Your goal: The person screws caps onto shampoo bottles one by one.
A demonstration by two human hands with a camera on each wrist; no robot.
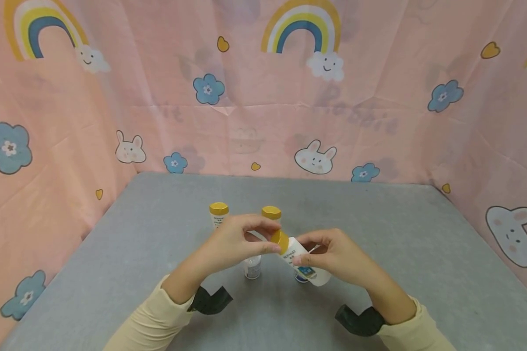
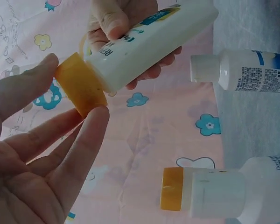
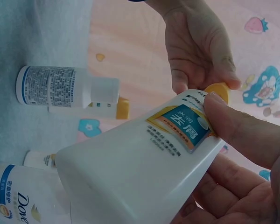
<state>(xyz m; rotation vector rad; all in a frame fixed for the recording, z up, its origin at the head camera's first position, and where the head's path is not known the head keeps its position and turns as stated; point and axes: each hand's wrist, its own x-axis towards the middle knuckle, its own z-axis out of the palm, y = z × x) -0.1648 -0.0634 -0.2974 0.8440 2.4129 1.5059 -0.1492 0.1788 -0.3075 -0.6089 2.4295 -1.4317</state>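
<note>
A white shampoo bottle [image 3: 130,163] with a teal label is tilted above the table, gripped by my right hand [image 1: 340,256] around its body. My left hand [image 1: 234,241] pinches its yellow cap [image 2: 81,85] between thumb and fingertips. The cap sits at the bottle's top end; whether it is loose cannot be told. Below the hands stands a white-capped bottle [image 2: 254,72] with a printed label. Behind the held bottle, another bottle [image 1: 300,278] is mostly hidden. A Dove bottle [image 3: 28,200] shows at the lower left of the right wrist view.
Two yellow-capped bottles stand farther back: one on the left [image 1: 219,217], and another [image 1: 271,213] partly covered by the left hand. All stand on a grey table [image 1: 377,219]. A pink printed curtain [image 1: 246,126] encloses the back and sides.
</note>
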